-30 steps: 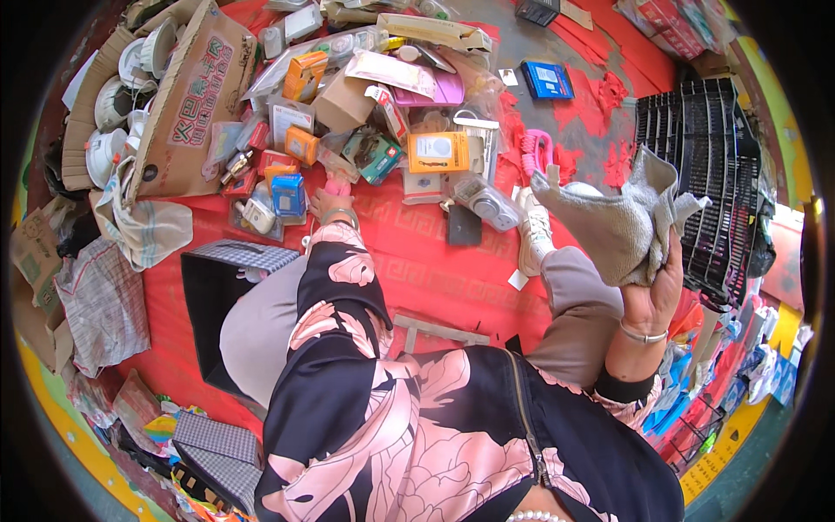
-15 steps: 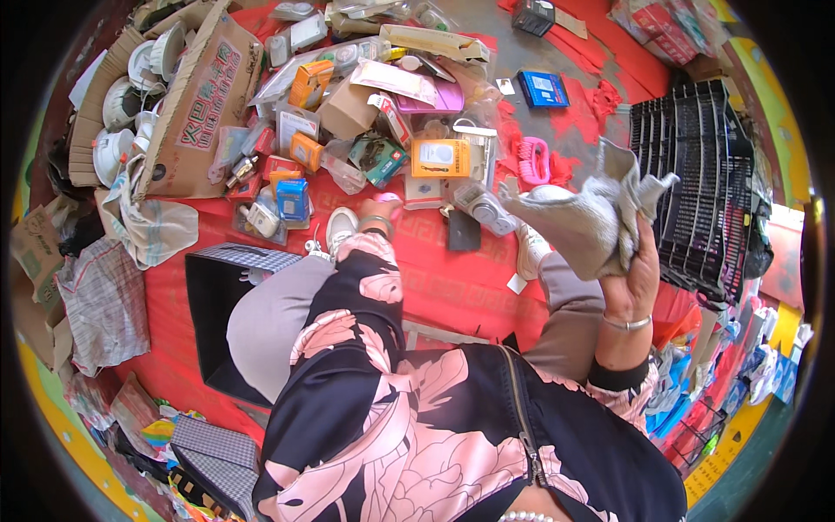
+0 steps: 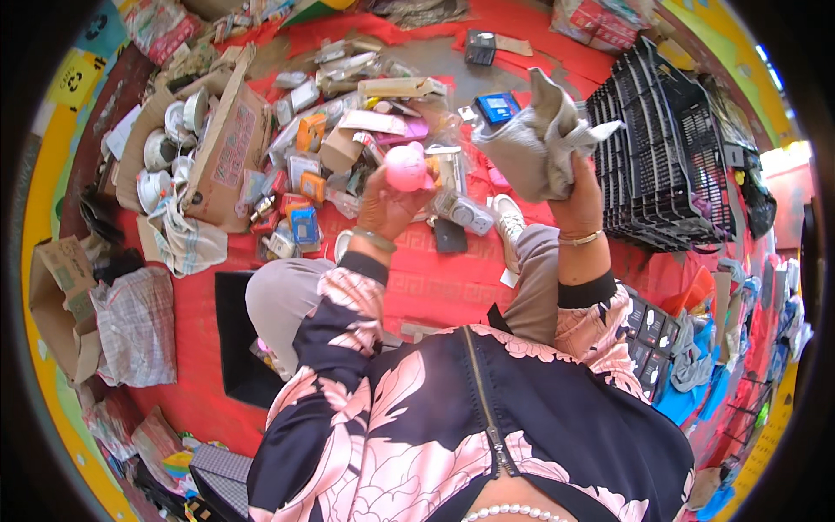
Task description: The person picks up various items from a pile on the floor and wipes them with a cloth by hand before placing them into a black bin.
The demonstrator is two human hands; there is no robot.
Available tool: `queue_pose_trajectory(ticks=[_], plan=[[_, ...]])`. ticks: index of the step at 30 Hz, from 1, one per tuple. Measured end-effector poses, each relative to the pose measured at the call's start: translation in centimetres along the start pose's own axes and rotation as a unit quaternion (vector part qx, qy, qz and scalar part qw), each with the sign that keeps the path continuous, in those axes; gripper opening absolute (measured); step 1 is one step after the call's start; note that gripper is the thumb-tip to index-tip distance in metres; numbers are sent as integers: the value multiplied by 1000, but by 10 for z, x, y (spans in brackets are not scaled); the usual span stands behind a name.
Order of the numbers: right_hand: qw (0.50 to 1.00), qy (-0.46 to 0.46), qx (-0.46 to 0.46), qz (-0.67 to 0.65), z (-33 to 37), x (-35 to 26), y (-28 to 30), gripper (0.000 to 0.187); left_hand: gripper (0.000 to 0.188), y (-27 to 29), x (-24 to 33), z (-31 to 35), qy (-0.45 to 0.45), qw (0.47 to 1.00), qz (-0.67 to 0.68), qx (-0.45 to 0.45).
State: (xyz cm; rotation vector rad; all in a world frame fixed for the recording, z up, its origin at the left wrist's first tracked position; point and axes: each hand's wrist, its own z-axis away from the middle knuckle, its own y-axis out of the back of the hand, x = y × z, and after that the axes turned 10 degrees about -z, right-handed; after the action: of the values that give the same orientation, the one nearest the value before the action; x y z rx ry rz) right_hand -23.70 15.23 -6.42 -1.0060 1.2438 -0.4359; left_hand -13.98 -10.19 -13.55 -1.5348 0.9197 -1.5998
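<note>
My left hand (image 3: 389,202) is raised in front of me and holds a small round pink object (image 3: 406,167) between its fingers. My right hand (image 3: 577,193) is lifted beside it and grips a crumpled grey cloth (image 3: 537,139), which sticks up above the fist. Both hands hover over my bent knees and the red mat (image 3: 435,278). On the mat beyond them lies a heap of small boxes and packets (image 3: 348,148).
A black plastic crate (image 3: 665,157) stands at the right. An open cardboard box (image 3: 228,148) with white bowls (image 3: 165,157) lies at the left, a checked cloth bag (image 3: 137,326) lower left. A blue box (image 3: 498,106) lies behind the cloth.
My left hand has come up from behind my knee with the pink object in it. My right hand with the cloth rose and shifted slightly left.
</note>
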Motion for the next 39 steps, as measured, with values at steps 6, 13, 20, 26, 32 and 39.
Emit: queue_pose_trajectory(ticks=[6,13,20,26,32,39], plan=[[994,29,-68,81,17,22,-15,32,53,-73,34,19,46,995,-63,-58],[695,265,-240,624,26,80,-77,65,50,-23,-13,31,-31,960,-264,-88],[802,219,-208,516,25,85,-67,40,50,-53,-8,25,116,991,-38,-56],[971,34,-37,232,23,90,-66,26,42,-52,-8,26,181,974,-118,-69],[981,-28,90,171,-5,79,-47,30,35,-68,-16,30,165,955,-243,-33],[983,-132,7,-128,-8,53,-30,37,76,-64,11,8,-243,698,-657,149]])
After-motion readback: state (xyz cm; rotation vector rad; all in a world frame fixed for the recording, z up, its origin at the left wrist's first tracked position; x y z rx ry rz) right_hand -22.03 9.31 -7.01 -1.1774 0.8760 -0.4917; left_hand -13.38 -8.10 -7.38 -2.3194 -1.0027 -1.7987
